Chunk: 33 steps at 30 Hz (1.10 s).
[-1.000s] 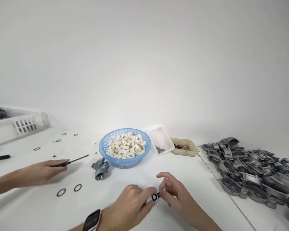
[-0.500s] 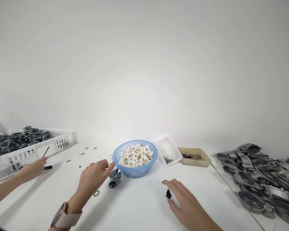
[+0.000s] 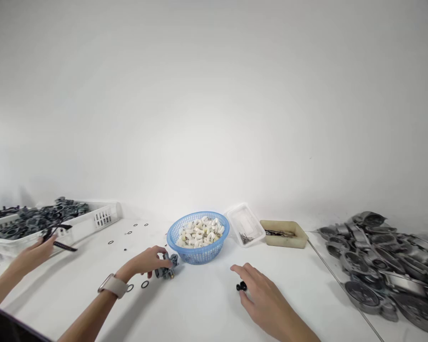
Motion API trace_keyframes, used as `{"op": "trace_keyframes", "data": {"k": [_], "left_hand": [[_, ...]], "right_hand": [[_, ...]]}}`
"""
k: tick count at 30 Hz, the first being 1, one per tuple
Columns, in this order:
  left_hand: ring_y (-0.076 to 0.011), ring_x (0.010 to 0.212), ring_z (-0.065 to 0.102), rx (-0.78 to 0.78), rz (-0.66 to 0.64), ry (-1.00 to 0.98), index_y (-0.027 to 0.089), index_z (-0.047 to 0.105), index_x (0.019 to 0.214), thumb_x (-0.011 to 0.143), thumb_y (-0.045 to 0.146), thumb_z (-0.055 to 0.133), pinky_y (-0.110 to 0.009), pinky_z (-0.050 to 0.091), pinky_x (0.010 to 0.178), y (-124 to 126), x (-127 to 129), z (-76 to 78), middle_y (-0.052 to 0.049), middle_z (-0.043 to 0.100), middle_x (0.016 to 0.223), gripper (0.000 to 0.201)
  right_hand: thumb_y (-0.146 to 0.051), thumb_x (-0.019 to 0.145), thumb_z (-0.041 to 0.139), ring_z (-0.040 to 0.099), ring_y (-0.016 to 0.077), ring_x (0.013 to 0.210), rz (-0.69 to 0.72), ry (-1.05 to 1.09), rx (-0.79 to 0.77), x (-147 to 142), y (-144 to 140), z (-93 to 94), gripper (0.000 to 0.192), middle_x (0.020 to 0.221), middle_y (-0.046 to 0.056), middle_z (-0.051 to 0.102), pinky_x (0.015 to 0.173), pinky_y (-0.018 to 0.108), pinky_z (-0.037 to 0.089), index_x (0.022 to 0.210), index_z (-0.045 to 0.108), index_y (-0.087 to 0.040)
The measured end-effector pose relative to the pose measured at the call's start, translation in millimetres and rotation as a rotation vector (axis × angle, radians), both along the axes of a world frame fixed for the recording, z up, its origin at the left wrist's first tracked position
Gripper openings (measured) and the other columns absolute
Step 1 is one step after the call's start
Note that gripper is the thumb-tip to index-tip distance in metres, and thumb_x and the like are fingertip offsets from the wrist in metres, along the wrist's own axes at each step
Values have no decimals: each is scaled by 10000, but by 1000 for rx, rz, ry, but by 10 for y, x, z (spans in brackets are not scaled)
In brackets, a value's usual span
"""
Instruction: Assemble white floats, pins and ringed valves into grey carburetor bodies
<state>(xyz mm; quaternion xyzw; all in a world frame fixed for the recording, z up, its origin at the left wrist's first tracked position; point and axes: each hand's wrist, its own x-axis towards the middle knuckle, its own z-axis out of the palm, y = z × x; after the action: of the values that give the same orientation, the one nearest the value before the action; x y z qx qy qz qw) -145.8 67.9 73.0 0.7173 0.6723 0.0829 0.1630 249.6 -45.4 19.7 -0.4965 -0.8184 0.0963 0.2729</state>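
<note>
The left hand (image 3: 149, 261) touches a knobbly grey metal casting (image 3: 167, 272), grip unclear, while the right hand (image 3: 263, 298), well apart, pinches a small rounded black part (image 3: 243, 286), the two pieces unjoined.

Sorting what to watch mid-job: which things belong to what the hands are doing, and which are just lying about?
In use, it seems:
Metal part, at the left hand
Black piece, at the right hand

Lying about, apparently untouched:
Blue basket
White tray
Yellowish box
Metal pile
Black rings
White crate
</note>
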Motion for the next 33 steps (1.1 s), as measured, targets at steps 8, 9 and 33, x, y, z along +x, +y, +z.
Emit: {"op": "trace_keyframes", "data": {"k": [8, 9, 33], "left_hand": [[-389, 1103, 669, 217, -82, 96, 278, 674, 1271, 656, 531, 789, -389, 499, 864, -222, 20, -134, -94, 733, 1203, 676], [-386, 1096, 670, 223, -87, 87, 270, 682, 1251, 669, 517, 777, -385, 497, 859, -214, 17, -146, -94, 738, 1179, 639], [-179, 597, 670, -114, -34, -490, 171, 662, 952, 897, 792, 542, -262, 419, 510, 72, -448, -368, -4, 661, 717, 635]], "right_hand": [[-68, 933, 455, 642, 251, 1088, 42, -58, -39, -63, -86, 93, 581, 1245, 59, 627, 908, 367, 519, 1466, 509, -293], [-64, 931, 455, 644, 251, 1083, 40, -62, -40, -61, -89, 96, 581, 1243, 58, 627, 898, 365, 520, 1462, 512, -294], [-147, 977, 435, 671, 228, 1037, 23, -101, -112, -58, -4, -4, 535, 1208, 39, 657, 873, 335, 522, 1483, 511, -303]]}}
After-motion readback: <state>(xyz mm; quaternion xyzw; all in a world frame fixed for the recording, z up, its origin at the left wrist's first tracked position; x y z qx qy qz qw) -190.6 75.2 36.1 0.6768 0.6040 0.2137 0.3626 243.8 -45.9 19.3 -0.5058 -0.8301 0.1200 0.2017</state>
